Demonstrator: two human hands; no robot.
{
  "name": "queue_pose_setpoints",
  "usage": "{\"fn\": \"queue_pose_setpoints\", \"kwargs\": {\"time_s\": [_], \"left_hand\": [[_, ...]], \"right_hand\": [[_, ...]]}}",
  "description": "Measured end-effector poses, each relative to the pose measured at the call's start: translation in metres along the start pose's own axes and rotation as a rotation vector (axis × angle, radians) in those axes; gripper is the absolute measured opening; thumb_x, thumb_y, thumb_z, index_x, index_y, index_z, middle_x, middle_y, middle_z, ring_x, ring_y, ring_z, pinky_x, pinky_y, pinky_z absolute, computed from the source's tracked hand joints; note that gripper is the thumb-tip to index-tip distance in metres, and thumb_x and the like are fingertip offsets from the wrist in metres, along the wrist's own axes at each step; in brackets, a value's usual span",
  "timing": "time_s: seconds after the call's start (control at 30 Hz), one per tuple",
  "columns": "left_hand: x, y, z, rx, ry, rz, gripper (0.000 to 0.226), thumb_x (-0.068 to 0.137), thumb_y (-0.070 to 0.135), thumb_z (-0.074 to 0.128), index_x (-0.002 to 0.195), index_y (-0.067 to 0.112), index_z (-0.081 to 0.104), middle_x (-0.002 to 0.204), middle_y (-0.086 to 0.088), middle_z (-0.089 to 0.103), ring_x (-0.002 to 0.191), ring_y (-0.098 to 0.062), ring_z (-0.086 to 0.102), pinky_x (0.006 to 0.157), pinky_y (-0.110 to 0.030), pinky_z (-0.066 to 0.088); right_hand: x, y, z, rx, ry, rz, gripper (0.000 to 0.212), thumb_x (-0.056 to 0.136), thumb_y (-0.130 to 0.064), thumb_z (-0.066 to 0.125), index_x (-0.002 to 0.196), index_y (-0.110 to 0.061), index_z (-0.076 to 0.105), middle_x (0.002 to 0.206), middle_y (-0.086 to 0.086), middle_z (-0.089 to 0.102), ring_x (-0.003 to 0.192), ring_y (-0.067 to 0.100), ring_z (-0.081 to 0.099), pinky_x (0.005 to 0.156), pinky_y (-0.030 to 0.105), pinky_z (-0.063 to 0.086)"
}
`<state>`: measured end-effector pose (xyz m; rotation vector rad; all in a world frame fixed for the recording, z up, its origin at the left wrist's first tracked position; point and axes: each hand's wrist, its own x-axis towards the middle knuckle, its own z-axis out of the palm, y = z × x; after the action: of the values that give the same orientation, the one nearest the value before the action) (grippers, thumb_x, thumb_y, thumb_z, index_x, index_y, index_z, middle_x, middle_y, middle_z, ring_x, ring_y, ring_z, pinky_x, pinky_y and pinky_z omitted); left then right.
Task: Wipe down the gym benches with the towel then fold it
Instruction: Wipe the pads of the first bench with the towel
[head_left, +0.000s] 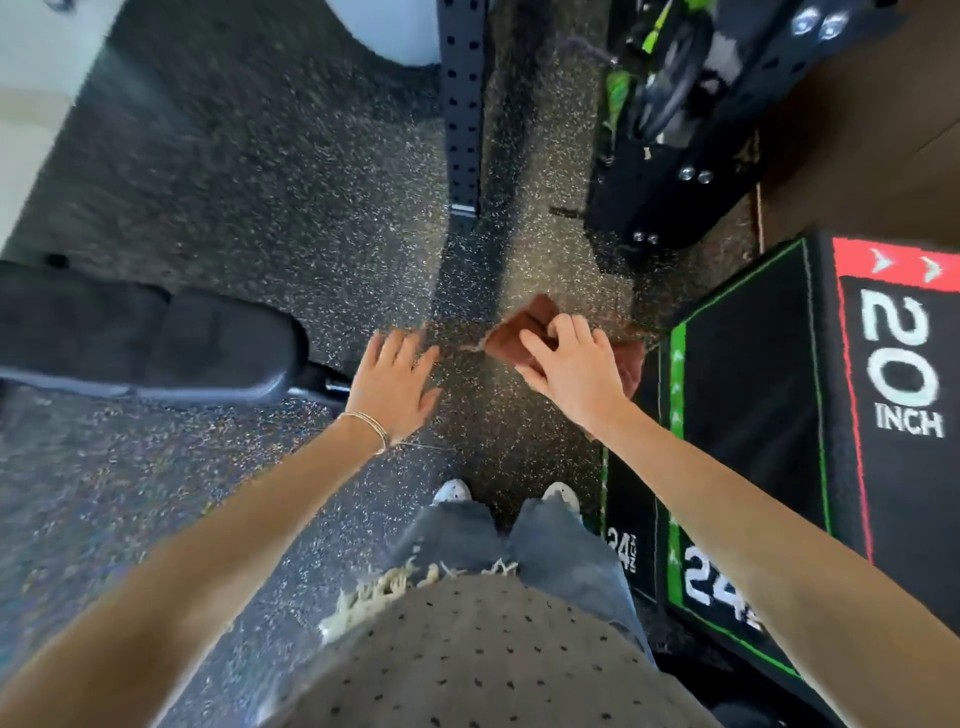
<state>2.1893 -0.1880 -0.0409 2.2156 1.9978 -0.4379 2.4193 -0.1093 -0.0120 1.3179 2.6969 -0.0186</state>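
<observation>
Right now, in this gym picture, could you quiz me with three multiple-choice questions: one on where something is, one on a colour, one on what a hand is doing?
1. The padded bench lies on the person's: A) left B) right C) lap
2. The towel is: A) white B) reddish-brown C) blue
3. The left hand is: A) gripping the towel B) open, holding nothing C) pressing the bench
Answers: 1 A, the bench lies on the left hand's side; 2 B, that colour shows around the right hand gripping it; 3 B, its fingers are spread, touching nothing.
</observation>
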Motion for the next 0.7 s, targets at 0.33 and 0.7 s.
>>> {"fn": "queue_pose_setpoints", "kwargs": {"time_s": [0.33, 0.7], "left_hand": [[-0.07, -0.093, 0.028, -0.228, 0.023, -0.438, 0.058, 0.094, 0.044, 0.043, 0.143, 0.016, 0.036, 0.149, -0.013, 0.034, 0.139, -0.032, 0.025, 0.116, -0.049, 0.014], [-0.066, -0.144, 0.023, -0.3, 0.05, -0.803, 0.057, 0.092, 0.043, 0.047, 0.14, 0.015, 0.039, 0.146, -0.015, 0.036, 0.137, -0.033, 0.029, 0.114, -0.047, 0.017]], "right_hand": [[0.118, -0.119, -0.022, -0.013, -0.007, -0.479, 0.041, 0.091, -0.047, 0.048, 0.118, -0.017, 0.055, 0.098, 0.015, 0.051, 0.091, 0.033, 0.049, 0.069, 0.041, 0.043], [0.224, -0.176, -0.029, -0.109, -0.071, -0.793, 0.043, 0.094, -0.05, 0.039, 0.125, -0.021, 0.045, 0.105, 0.011, 0.047, 0.098, 0.03, 0.045, 0.077, 0.041, 0.043]]}}
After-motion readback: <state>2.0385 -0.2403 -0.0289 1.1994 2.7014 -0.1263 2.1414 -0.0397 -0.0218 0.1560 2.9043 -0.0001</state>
